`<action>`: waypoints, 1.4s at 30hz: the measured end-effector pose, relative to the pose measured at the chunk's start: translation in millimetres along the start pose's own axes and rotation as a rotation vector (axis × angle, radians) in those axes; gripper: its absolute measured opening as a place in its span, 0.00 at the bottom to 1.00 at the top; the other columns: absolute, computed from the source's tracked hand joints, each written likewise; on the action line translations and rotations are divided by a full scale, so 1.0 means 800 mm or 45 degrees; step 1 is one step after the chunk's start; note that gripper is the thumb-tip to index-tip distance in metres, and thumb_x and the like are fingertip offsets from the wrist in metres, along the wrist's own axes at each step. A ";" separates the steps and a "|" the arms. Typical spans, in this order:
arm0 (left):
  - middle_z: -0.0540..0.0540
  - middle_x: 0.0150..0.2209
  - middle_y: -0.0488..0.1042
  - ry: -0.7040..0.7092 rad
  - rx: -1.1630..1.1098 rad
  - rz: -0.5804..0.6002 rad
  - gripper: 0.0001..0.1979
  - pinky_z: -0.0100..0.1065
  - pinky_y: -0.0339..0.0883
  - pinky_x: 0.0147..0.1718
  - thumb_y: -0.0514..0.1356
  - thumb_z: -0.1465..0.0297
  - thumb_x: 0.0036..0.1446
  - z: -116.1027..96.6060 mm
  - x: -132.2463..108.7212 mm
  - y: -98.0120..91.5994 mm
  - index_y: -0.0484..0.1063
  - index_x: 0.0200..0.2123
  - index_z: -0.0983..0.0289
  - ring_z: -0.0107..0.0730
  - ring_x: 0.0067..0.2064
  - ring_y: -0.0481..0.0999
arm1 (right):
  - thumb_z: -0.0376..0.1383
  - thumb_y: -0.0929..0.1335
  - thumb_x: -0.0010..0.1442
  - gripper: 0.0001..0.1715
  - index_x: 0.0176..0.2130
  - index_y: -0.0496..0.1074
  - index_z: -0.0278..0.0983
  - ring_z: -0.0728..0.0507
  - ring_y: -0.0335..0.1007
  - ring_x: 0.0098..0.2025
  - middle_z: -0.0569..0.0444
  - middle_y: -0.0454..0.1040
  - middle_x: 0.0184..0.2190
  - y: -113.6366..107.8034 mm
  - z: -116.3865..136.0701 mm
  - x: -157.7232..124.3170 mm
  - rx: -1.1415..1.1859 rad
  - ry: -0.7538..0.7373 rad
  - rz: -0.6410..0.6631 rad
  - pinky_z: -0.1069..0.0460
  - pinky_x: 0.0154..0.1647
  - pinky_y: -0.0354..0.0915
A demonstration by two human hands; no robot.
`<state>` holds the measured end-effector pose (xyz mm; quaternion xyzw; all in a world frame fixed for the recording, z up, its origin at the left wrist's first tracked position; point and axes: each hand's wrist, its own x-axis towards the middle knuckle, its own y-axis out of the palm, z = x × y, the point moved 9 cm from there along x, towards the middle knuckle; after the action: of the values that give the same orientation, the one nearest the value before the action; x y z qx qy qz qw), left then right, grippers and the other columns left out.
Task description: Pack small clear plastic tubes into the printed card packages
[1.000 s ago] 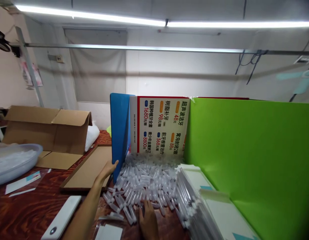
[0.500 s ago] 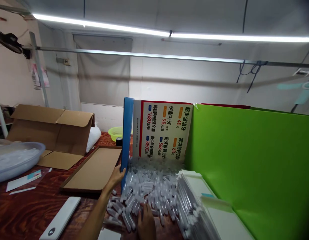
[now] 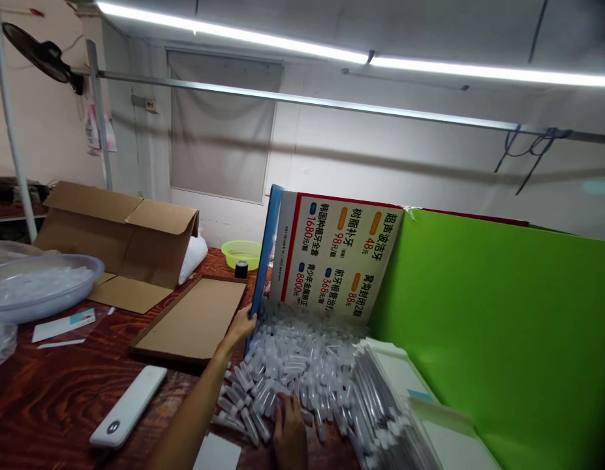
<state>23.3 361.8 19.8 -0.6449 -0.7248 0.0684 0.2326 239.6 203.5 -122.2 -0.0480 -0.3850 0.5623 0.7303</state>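
My left hand (image 3: 243,323) is closed on the near edge of an upright blue board (image 3: 264,251), low down beside the tubes. A heap of small clear plastic tubes (image 3: 297,362) with whitish caps lies on the table against the boards. My right hand (image 3: 290,434) is at the front of this heap, fingers bent down among the tubes; what its fingertips hold is hidden. To the right of it, stacked white cards (image 3: 397,372) with rows of clear tubes along their side lean toward the green board (image 3: 498,326). A white card (image 3: 218,452) lies between my forearms.
A printed price board (image 3: 339,254) stands behind the heap. Left of the blue board are a shallow cardboard tray (image 3: 194,320), an opened carton (image 3: 116,235), a white oblong device (image 3: 129,406) and a basin (image 3: 94,281) of whitish pieces. A yellow-green basin (image 3: 241,251) stands farther back.
The view has tilted and shifted left, so things appear farther right. My left hand still grips the blue board, which now leans more in view. My right hand stays at the heap's front.
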 end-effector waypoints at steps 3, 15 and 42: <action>0.56 0.48 0.79 0.026 -0.006 0.009 0.15 0.48 0.74 0.51 0.62 0.62 0.64 0.001 -0.002 0.002 0.74 0.49 0.66 0.41 0.48 0.79 | 0.43 0.56 0.72 0.22 0.47 0.75 0.39 0.37 0.77 0.47 0.44 0.78 0.43 0.002 -0.006 0.000 0.060 0.001 -0.123 0.46 0.48 0.72; 0.62 0.49 0.83 0.075 0.096 0.028 0.22 0.40 0.72 0.50 0.56 0.69 0.60 0.008 -0.008 -0.002 0.75 0.56 0.62 0.47 0.49 0.82 | 0.53 0.60 0.68 0.24 0.42 0.72 0.39 0.37 0.74 0.40 0.46 0.75 0.37 -0.013 0.001 0.098 0.150 0.018 -0.352 0.46 0.43 0.69; 0.66 0.60 0.75 -0.119 0.083 0.282 0.32 0.33 0.70 0.55 0.49 0.64 0.64 0.047 0.005 -0.001 0.58 0.69 0.68 0.44 0.56 0.79 | 0.27 0.67 0.65 0.18 0.54 0.71 0.35 0.42 0.79 0.41 0.46 0.78 0.49 0.115 0.167 0.513 -1.346 -0.831 0.724 0.49 0.41 0.75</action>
<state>6.3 373.0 -12.4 -0.7092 -0.6565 0.1472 0.2106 113.9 540.4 133.3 -0.3253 -0.7809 0.4545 0.2790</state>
